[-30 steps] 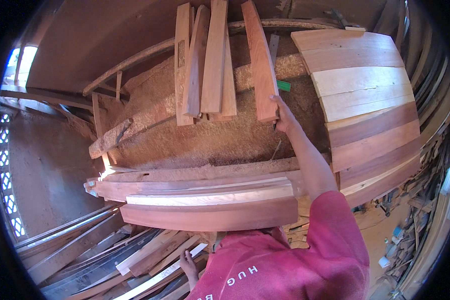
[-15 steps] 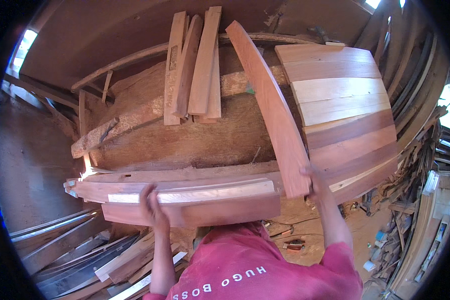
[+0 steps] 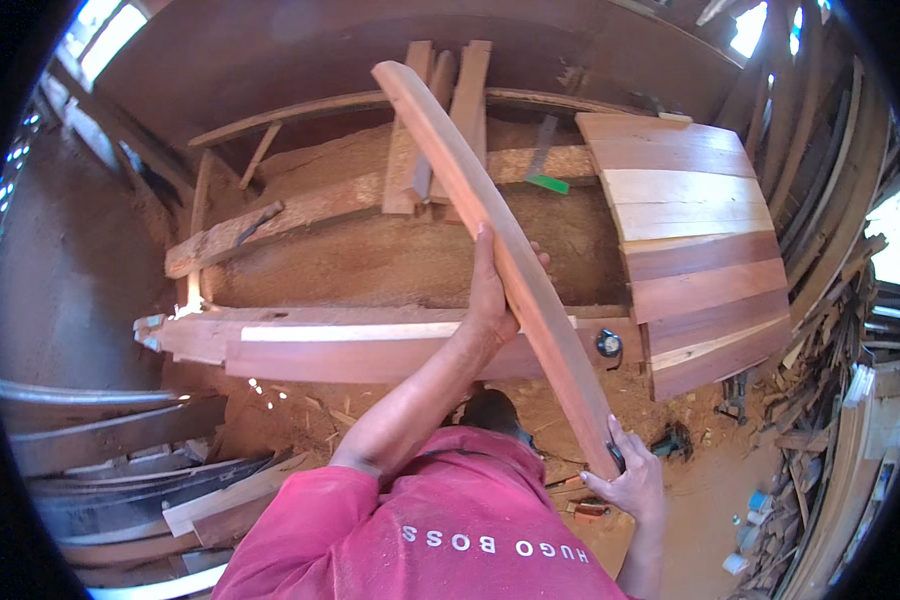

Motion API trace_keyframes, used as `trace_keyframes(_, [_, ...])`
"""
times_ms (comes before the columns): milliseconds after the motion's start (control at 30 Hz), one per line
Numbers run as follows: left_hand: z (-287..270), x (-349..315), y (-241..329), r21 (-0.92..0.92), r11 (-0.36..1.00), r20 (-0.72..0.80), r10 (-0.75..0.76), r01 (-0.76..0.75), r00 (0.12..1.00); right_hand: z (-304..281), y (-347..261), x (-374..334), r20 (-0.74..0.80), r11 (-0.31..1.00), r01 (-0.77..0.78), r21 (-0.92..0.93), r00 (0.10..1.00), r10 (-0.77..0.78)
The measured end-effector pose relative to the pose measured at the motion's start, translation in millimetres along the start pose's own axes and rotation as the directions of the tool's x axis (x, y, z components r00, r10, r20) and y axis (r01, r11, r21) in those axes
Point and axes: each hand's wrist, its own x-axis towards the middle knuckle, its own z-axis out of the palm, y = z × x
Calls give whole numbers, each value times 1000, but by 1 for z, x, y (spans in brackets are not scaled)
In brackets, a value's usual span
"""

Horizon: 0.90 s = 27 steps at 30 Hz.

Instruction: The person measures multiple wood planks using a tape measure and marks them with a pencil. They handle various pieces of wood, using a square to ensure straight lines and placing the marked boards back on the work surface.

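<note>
A long reddish-brown wooden board (image 3: 510, 235) slants across the middle of the view, its far end up and left, its near end close to my body. My left hand (image 3: 492, 295) grips it near the middle, thumb on one side and fingertips showing on the other. My right hand (image 3: 632, 478) holds the near end; a small dark object I cannot make out shows beside its fingers. Beneath the board, a pale strip (image 3: 350, 331) and a reddish board (image 3: 320, 360) lie along the near bench beam (image 3: 205, 340).
On the right lies a panel of light and dark boards (image 3: 695, 220). Several planks (image 3: 467, 100) rest across the far beam, near a try square with a green handle (image 3: 548, 183). A round dark tape measure (image 3: 608, 344) sits on the near beam. Stacked timber (image 3: 120, 490) fills the lower left.
My left hand has left the near boards and taken hold of the slanted board's middle. The board has been lifted toward me, its near end moving down the view, uncovering the square and tape measure.
</note>
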Motion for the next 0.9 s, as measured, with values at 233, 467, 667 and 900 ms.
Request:
trace_keyframes(233, [-25,-115,63,-290,910,158,349,-295,924,61,-26,-8,-162,966,235,-107,955,-250])
trace_keyframes(467, [-63,-193,138,-364,817,325,562,-448,761,107,-57,19,-259,854,520,-7,824,-504])
trace_keyframes(667, [-101,-243,179,-102,738,280,664,-667,693,113,-66,42,-312,857,486,172,852,-421])
trace_keyframes(900, [-164,-279,190,434,524,154,759,-733,633,100,-50,43,-356,940,339,44,884,-302])
